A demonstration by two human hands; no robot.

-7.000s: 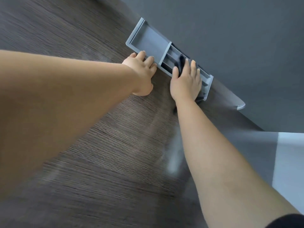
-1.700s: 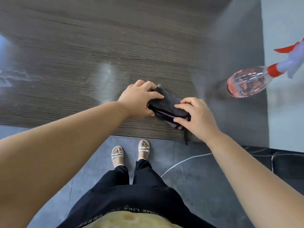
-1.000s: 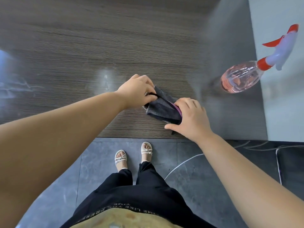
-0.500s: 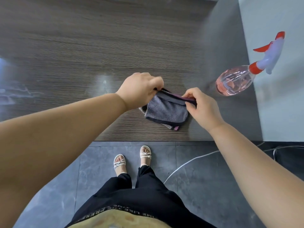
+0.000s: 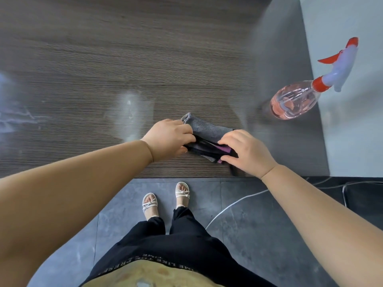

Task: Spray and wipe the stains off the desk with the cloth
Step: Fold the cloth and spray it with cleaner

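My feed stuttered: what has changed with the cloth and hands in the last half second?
The grey cloth with purple trim, spread open half a second ago, is now folded narrower on the dark wood-grain desk. The left hand and right hand still grip its ends. The clear spray bottle of pink liquid stays put.

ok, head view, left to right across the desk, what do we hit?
Going right: pale smear → pale patch → left hand → cloth → right hand → spray bottle.
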